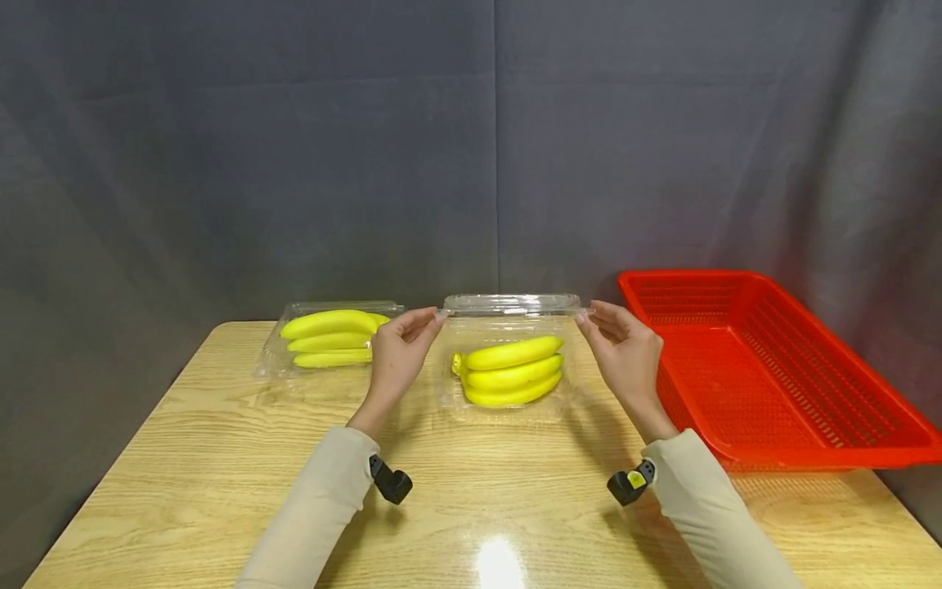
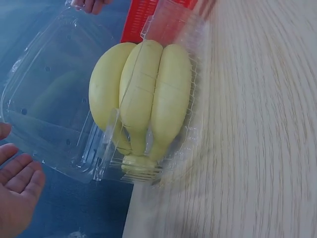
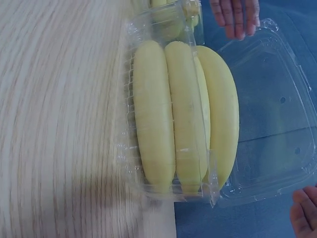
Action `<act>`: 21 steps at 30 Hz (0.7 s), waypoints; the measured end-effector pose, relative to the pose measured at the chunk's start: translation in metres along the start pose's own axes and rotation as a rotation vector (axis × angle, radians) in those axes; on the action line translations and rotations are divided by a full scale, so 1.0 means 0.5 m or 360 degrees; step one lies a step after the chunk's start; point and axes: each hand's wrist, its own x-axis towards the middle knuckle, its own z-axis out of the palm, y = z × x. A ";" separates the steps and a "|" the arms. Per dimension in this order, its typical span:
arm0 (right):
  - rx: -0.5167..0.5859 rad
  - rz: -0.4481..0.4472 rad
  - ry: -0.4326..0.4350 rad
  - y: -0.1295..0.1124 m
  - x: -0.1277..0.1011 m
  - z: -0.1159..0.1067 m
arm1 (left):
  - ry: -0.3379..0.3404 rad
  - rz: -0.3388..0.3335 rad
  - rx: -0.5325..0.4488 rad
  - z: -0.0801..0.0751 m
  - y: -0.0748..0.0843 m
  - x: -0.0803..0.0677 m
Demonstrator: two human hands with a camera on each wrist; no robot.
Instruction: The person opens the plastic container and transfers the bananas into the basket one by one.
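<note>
A clear plastic clamshell box (image 1: 508,415) stands on the table with its lid (image 1: 513,306) raised at the back. Inside its base lies a bunch of three yellow bananas (image 1: 511,378), stem end to the left. My left hand (image 1: 401,353) pinches the lid's left corner between thumb and fingertips. At the opposite corner, my right hand (image 1: 627,350) pinches the lid the same way. From the left wrist, the tilted lid (image 2: 52,99) spreads between both hands, beyond the bananas (image 2: 141,94). The right wrist view shows the bananas (image 3: 153,114) inside the base.
Behind my left hand, a second clear clamshell box (image 1: 275,360) holds more bananas (image 1: 331,331). A large red plastic basket (image 1: 743,368) stands at the right, its near end by the table's (image 1: 471,507) right edge. A grey curtain (image 1: 353,164) hangs behind the table.
</note>
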 end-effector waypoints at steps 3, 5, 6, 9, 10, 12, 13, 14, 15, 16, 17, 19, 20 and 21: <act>0.0059 0.0093 -0.0010 -0.006 0.002 0.000 | 0.0012 -0.0062 -0.0021 0.003 -0.003 0.004; 0.0081 0.0145 -0.0020 -0.023 0.003 -0.002 | 0.0020 -0.0105 -0.0033 0.007 -0.004 0.007; 0.0088 0.0170 -0.0026 -0.032 0.004 -0.003 | 0.0024 -0.0133 -0.0039 0.009 -0.004 0.009; 0.0110 0.0243 -0.0048 -0.057 0.007 -0.007 | 0.0024 -0.0220 -0.0038 0.018 -0.004 0.015; 0.0114 0.0267 -0.0058 -0.062 0.008 -0.009 | 0.0029 -0.0250 -0.0027 0.021 -0.004 0.017; 0.0119 0.0321 -0.0076 -0.063 0.010 -0.009 | 0.0041 -0.0304 -0.0021 0.026 -0.003 0.021; 0.0128 0.0342 -0.0085 -0.061 0.011 -0.008 | 0.0049 -0.0327 -0.0024 0.029 -0.004 0.022; 0.0131 0.0358 -0.0095 -0.059 0.011 -0.007 | 0.0059 -0.0349 -0.0041 0.031 -0.005 0.024; 0.0136 0.0379 -0.0102 -0.051 0.012 -0.005 | 0.0072 -0.0370 -0.0056 0.032 -0.006 0.026; 0.0146 0.0398 -0.0111 -0.043 0.013 -0.003 | 0.0081 -0.0397 -0.0086 0.034 -0.007 0.027; 0.0151 0.0414 -0.0120 -0.033 0.013 -0.001 | 0.0090 -0.0420 -0.0115 0.035 -0.010 0.028; 0.0156 0.0433 -0.0142 -0.010 0.014 0.003 | 0.0101 -0.0459 -0.0170 0.036 -0.016 0.030; 0.0153 0.0440 -0.0151 0.000 0.015 0.005 | 0.0102 -0.0479 -0.0187 0.037 -0.019 0.030; 0.0150 0.0446 -0.0159 0.011 0.015 0.007 | 0.0102 -0.0493 -0.0197 0.037 -0.023 0.030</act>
